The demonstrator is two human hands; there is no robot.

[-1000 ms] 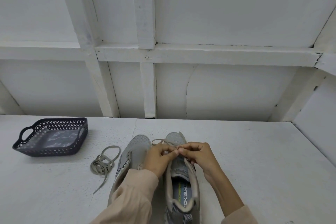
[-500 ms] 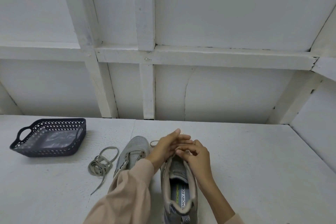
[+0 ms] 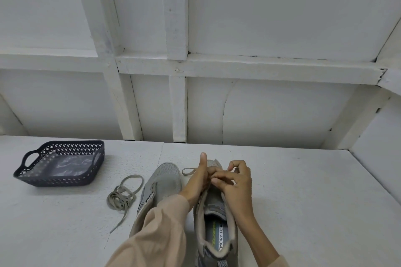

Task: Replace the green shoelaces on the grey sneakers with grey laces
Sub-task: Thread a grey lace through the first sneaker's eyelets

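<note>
Well to the left of the hands sits a dark basket [image 3: 58, 165], nearer lies a loose coiled lace [image 3: 121, 197], and then the left sneaker [image 3: 165, 180] lies under the sleeve [image 3: 160, 227]. The left hand [image 3: 197, 180] (thumb raised) curls its fingers on the grey lace [image 3: 188, 171] over the right sneaker [image 3: 214, 219]. Touching it, the right hand [image 3: 236, 182] pinches thumb to forefinger; what it pinches cannot be told.

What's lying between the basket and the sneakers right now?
Between basket and sneakers, a loose coiled lace lies on the table; the head view shows it.

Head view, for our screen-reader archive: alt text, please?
Left hand and right hand meet over a grey sneaker, a grey lace looping out. To its left lie the second sneaker, a lace bundle and a dark basket.
</note>
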